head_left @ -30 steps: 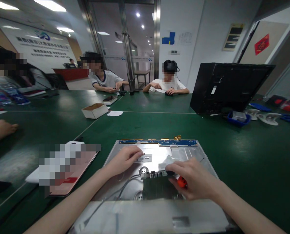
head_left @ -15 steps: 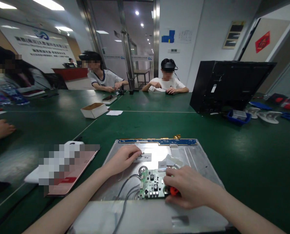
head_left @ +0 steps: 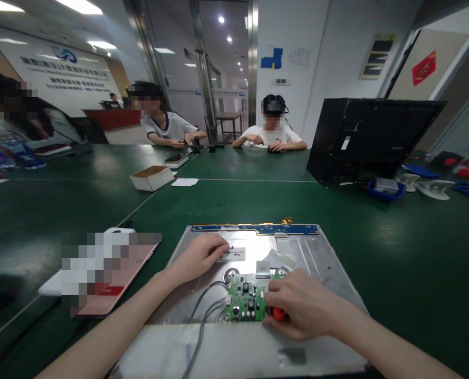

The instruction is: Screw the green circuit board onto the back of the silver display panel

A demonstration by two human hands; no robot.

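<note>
A metal-backed panel (head_left: 309, 252) lies flat on the green table, a blue circuit strip (head_left: 297, 230) along its far edge. On its middle sits a green circuit board (head_left: 244, 297) with grey cables at its left side. My right hand (head_left: 297, 305) is closed round an orange-red object (head_left: 278, 313) at the board's right end; most of that object is hidden by the fingers. Farther left, my left hand (head_left: 202, 255) rests on the panel, its thumb and forefinger pinched on a tiny dark piece (head_left: 231, 247) beside small screws (head_left: 237, 253) on a pale label.
Left of the panel lie a pink box (head_left: 127, 273) and a white item. Farther off are an open white carton (head_left: 151, 178), a large black monitor (head_left: 372, 137) and a blue tray (head_left: 386, 189). Several people sit around the table (head_left: 416, 252).
My right hand has shifted slightly left with the orange-red object, uncovering a round metal part behind it. My left hand has barely moved.
</note>
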